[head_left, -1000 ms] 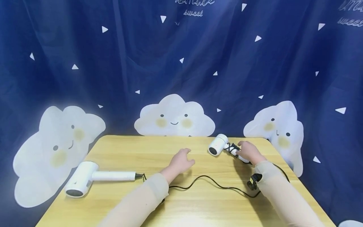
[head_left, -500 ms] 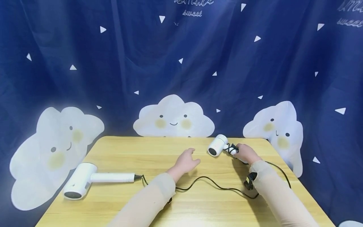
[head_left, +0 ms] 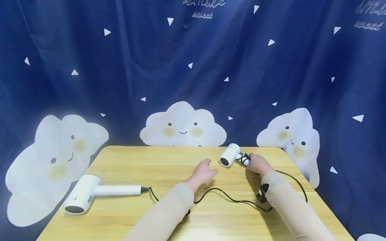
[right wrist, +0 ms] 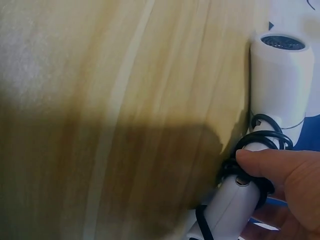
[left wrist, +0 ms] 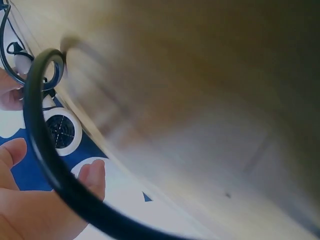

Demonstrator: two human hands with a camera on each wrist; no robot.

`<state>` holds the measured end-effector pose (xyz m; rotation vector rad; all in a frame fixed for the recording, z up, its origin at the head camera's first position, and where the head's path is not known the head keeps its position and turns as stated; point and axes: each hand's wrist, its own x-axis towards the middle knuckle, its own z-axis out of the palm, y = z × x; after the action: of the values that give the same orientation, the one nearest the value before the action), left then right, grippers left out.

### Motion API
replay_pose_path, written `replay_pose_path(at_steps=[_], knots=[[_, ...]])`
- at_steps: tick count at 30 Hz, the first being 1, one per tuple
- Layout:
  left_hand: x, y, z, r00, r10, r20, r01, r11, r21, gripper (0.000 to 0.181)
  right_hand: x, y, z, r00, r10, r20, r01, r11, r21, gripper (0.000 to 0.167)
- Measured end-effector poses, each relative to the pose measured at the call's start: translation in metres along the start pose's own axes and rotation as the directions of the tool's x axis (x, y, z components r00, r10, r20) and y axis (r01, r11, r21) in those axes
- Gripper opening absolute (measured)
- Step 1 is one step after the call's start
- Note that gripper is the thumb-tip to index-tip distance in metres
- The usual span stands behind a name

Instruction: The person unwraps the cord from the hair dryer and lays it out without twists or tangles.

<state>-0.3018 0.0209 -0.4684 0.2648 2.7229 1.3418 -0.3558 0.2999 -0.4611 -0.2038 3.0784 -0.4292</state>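
At the back right of the table, a small white hair dryer (head_left: 230,155) has black cord (right wrist: 265,140) wound round its handle (right wrist: 230,207). My right hand (head_left: 260,164) grips that handle, thumb across the wound cord in the right wrist view. My left hand (head_left: 202,173) hovers left of the dryer with fingers spread, holding nothing; the left wrist view shows its thumb and fingers (left wrist: 92,177) apart behind a blurred black cord (left wrist: 42,145). A larger white hair dryer (head_left: 82,194) lies at the left, its handle pointing right.
The larger dryer's black cord (head_left: 223,191) snakes across the middle of the wooden table (head_left: 150,154), passing under the left arm. Another stretch of cord (head_left: 298,182) curves beside the right forearm. A dark blue curtain (head_left: 181,50) with clouds hangs behind the table.
My left hand has moved right, closer to the small dryer. My right hand has shifted slightly left along the handle, its fingers now more closely round it.
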Motion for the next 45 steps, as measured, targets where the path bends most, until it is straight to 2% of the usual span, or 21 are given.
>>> replay_pose_path(at_steps=[4,10,17,21,27,36,41,45], knots=[[0.002,-0.001,0.003,1.0,-0.014,0.01,0.014,1.0,0.002,0.063,0.0,-0.003,0.004,1.0,-0.013,-0.008,0.012,1.0,-0.022,0.04],[0.006,-0.001,0.004,0.999,-0.027,0.028,0.027,1.0,-0.006,0.063,-0.001,-0.004,0.005,0.999,-0.017,-0.045,0.014,0.998,-0.059,0.031],[0.008,0.004,0.004,0.997,-0.056,0.048,0.058,0.997,-0.042,0.062,-0.005,-0.003,0.0,0.999,-0.015,-0.032,0.014,0.998,-0.053,0.025],[0.006,0.008,0.005,0.997,-0.069,0.039,0.072,0.995,-0.064,0.062,-0.008,-0.003,-0.001,1.0,-0.018,-0.022,0.017,0.999,-0.044,0.025],[0.007,0.009,0.012,0.998,-0.065,0.021,0.066,0.996,-0.052,0.061,-0.013,-0.007,-0.001,1.0,-0.022,-0.012,0.022,0.999,-0.036,0.022],[0.01,0.014,0.019,0.996,-0.092,0.018,0.093,0.992,-0.085,0.075,-0.016,-0.01,-0.005,0.999,-0.034,-0.005,0.033,0.999,-0.034,0.025],[0.013,0.016,0.026,0.997,-0.077,0.029,0.079,0.992,-0.097,0.072,-0.016,-0.009,-0.004,0.999,-0.045,-0.001,0.045,0.998,-0.044,0.026],[0.016,0.017,0.03,0.999,-0.047,0.026,0.051,0.984,-0.171,0.066,-0.016,-0.012,-0.004,0.999,-0.051,0.005,0.051,0.998,-0.04,0.026]])
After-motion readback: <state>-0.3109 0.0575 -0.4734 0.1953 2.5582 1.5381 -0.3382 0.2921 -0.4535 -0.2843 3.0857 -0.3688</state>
